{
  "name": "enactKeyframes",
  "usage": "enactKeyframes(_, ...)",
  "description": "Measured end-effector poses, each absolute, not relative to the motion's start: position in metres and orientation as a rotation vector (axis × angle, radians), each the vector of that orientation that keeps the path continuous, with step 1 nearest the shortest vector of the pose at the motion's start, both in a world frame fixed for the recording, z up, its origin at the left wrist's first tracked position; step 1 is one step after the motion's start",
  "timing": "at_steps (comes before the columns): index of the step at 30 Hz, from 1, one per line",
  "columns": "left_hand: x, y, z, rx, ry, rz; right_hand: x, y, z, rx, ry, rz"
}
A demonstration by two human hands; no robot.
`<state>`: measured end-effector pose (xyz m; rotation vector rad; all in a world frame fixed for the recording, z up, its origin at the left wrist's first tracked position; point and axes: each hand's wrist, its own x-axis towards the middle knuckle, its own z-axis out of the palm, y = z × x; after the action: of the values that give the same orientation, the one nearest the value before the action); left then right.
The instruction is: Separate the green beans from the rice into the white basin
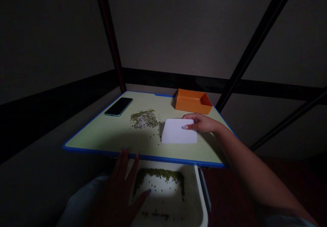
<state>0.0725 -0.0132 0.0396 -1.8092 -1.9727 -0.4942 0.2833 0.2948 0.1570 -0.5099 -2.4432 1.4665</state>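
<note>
My right hand [198, 122] pinches a white flat scraper card [178, 133], thumb on its near face, and holds it tilted over the pale tabletop [107, 135]. Just left of the card lies a loose heap of small green grains [144, 118], with a few stray ones beside its edge. In the dim foreground my left hand [122, 182] has its fingers spread, the tips at the table's blue front edge and the thumb over a white bin [200, 193]. Inside the bin, green grains [163, 174] line the far and side walls of its floor.
An orange open box [192, 101] stands at the table's back right. Toward the back left lies a phone [119, 106] with a dark screen. Dark-framed grey panels [173, 33] rise close behind the table and on its left.
</note>
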Motion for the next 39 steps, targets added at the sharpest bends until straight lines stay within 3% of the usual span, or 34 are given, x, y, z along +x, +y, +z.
enactKeyframes(39, 0.073, -0.012, 0.039, -1.782, -1.896, -0.483, 0.288, 0.299, 0.157, -0.569, -2.488, 1.471)
